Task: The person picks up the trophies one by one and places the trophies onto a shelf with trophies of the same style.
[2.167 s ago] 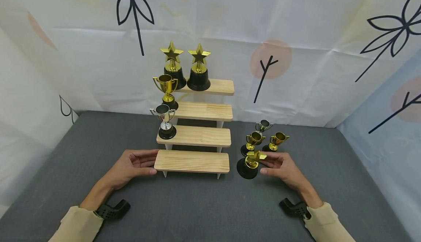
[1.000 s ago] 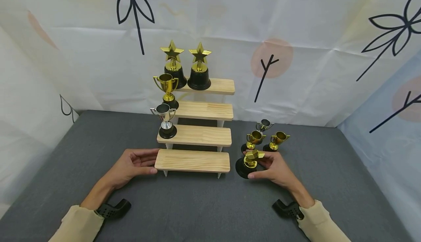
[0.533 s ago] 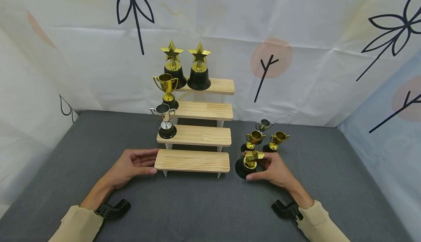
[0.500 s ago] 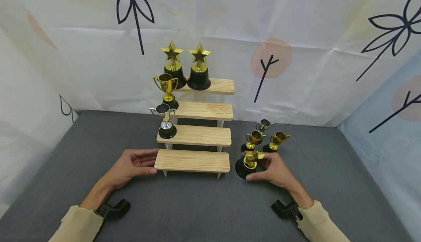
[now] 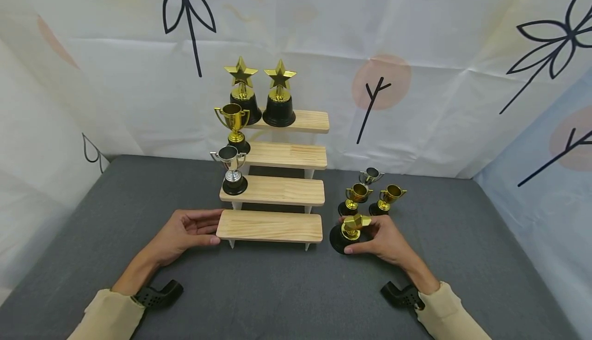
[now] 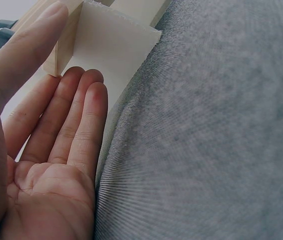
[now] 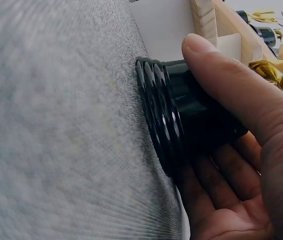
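Note:
My right hand (image 5: 386, 240) grips the black base of a gold star trophy (image 7: 201, 107), thumb on one side and fingers round the other. In the right wrist view the base's ribbed bottom edge is right at the grey cloth; in the head view the gold star (image 5: 356, 222) points up toward the camera. My left hand (image 5: 191, 232) lies at the left end of the lowest step of a wooden tiered shelf (image 5: 270, 225), fingers extended and thumb near its front corner. In the left wrist view the fingertips (image 6: 96, 95) are beside the shelf's white side support (image 6: 111, 47).
Two star trophies (image 5: 279, 93) stand on the top step, a gold cup (image 5: 235, 119) on the second, a silver cup (image 5: 232, 163) on the third. Behind my right hand stand two gold cups (image 5: 390, 194) and a silver cup (image 5: 371, 174). A patterned white cloth (image 5: 416, 21) hangs behind.
My right hand has moved left and its thumb and fingers have closed round the star trophy's base. The trophy has shifted slightly left and toward me. My left hand has stayed put.

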`<state>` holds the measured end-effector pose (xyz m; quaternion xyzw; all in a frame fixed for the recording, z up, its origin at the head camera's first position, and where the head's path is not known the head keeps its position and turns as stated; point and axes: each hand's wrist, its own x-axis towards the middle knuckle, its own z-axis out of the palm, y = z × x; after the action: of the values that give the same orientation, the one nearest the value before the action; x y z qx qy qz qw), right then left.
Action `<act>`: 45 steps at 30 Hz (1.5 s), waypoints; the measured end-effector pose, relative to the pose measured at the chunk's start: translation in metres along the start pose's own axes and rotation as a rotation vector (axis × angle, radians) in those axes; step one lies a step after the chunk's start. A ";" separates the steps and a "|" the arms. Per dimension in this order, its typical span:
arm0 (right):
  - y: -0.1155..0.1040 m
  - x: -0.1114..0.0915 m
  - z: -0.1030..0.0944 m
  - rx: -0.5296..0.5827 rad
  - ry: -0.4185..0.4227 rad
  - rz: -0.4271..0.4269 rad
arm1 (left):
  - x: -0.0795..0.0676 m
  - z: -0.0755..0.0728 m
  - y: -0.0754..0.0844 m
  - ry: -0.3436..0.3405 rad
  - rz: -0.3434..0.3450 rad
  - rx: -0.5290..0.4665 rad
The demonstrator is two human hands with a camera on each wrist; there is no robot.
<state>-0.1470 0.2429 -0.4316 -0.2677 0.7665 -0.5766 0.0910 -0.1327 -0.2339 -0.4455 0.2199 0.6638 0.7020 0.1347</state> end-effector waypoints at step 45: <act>-0.042 -0.004 -0.012 -0.174 0.274 0.156 | -0.001 0.001 0.002 0.008 -0.007 0.005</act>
<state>-0.1364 0.2469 -0.3896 -0.1332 0.8371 -0.5305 0.0065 -0.1316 -0.2338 -0.4438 0.2150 0.6670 0.7007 0.1336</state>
